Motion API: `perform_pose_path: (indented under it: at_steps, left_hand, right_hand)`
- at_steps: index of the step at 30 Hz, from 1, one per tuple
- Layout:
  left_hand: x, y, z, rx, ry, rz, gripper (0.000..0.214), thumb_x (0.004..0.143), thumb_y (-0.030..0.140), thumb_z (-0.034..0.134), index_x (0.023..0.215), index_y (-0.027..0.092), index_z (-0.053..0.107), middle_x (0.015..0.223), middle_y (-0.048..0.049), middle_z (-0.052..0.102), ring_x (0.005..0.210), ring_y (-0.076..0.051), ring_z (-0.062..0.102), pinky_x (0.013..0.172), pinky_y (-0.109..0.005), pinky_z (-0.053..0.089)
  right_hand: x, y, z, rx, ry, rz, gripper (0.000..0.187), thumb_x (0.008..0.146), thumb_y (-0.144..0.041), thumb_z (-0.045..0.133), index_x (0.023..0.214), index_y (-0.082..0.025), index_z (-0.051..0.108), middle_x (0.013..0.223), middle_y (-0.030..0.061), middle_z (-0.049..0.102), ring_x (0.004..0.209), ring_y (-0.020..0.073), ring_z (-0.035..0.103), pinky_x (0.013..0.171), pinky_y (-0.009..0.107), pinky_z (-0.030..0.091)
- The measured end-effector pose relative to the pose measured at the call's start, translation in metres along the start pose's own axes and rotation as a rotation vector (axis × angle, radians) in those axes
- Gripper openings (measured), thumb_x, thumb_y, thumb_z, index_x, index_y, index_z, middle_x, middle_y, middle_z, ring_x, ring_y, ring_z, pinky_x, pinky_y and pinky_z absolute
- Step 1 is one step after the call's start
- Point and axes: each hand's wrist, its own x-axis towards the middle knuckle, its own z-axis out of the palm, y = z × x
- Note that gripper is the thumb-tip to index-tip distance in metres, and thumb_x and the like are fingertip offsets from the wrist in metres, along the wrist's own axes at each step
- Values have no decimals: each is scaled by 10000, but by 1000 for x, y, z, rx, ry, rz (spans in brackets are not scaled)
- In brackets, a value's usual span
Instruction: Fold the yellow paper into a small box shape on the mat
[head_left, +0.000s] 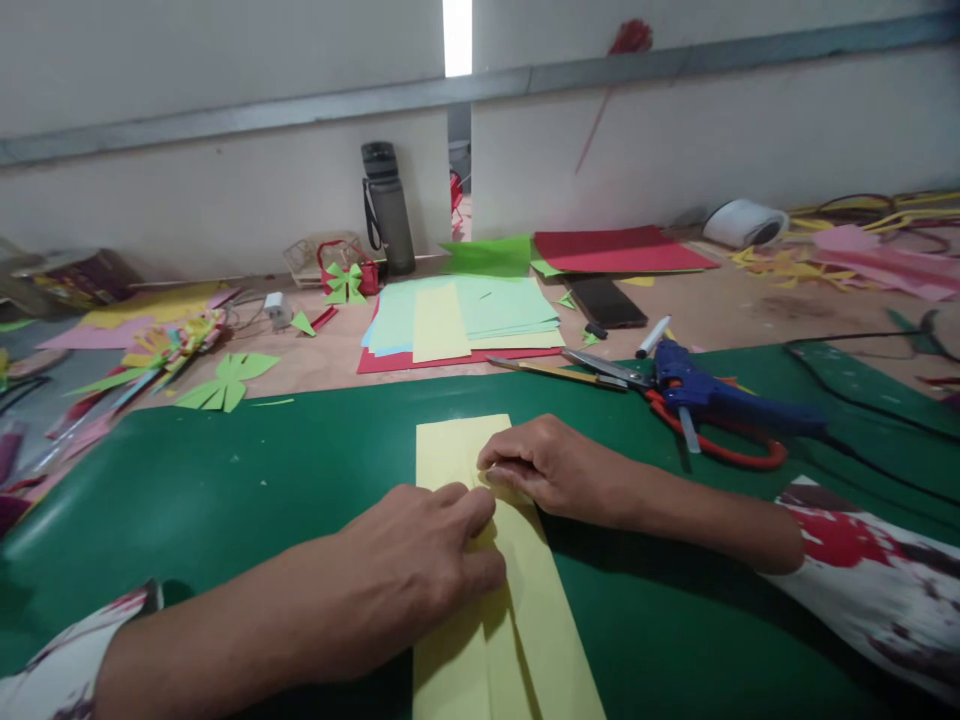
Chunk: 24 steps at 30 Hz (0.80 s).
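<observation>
A long folded sheet of pale yellow paper (pixel 551 640) lies lengthwise on the green mat (pixel 300 470), with a fold line running down its middle. My left hand (pixel 439 555) presses on the paper, its fingers bent together over the centre fold. Just beyond it, my right hand (pixel 536 465) pinches at the paper's inner edge near the far end, thumb and finger closed. The two hands nearly touch. Part of the paper is hidden under them.
Right of the paper lie a blue glue gun (pixel 720 395), red-handled scissors (pixel 750 455) and a pencil (pixel 559 372). Behind are stacked coloured sheets (pixel 510 310), a phone (pixel 607 302) and a grey bottle (pixel 391 215). A green paper bow (pixel 229 382) sits left.
</observation>
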Motion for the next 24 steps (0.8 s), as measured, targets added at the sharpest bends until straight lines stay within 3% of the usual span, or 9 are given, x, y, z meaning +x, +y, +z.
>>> perform_pose_path:
  at_steps: [4, 11, 15, 24]
  left_hand:
    - [-4, 4, 4, 7, 31, -66, 81, 864, 125, 431, 832, 172, 489, 898, -44, 495, 743, -166, 444, 580, -259, 372]
    - [-16, -5, 26, -53, 316, -121, 214, 876, 110, 373, 795, 195, 552, 907, -52, 516, 797, -164, 467, 607, -250, 370]
    - [-20, -15, 45, -133, 521, -76, 199, 818, 111, 408, 781, 210, 576, 981, -70, 534, 771, -159, 499, 550, -223, 351]
    - [-26, -24, 61, -288, 732, -107, 263, 821, 61, 415, 919, 232, 590, 980, -62, 589, 803, -118, 582, 654, -189, 431]
  right_hand:
    - [2, 1, 2, -18, 30, 0, 168, 803, -117, 499, 860, -125, 656, 778, 70, 666, 682, 136, 562, 619, 229, 374]
    - [14, 2, 1, -31, 69, -127, 197, 821, -97, 474, 935, -112, 634, 943, 114, 630, 859, 175, 547, 730, 284, 414]
    - [23, 3, -2, 16, -1, -116, 244, 805, -52, 481, 999, -107, 618, 961, 105, 636, 891, 174, 540, 761, 289, 414]
    - [37, 4, -1, -69, -127, -83, 180, 698, -112, 628, 875, -139, 648, 809, 32, 592, 774, 145, 512, 686, 249, 370]
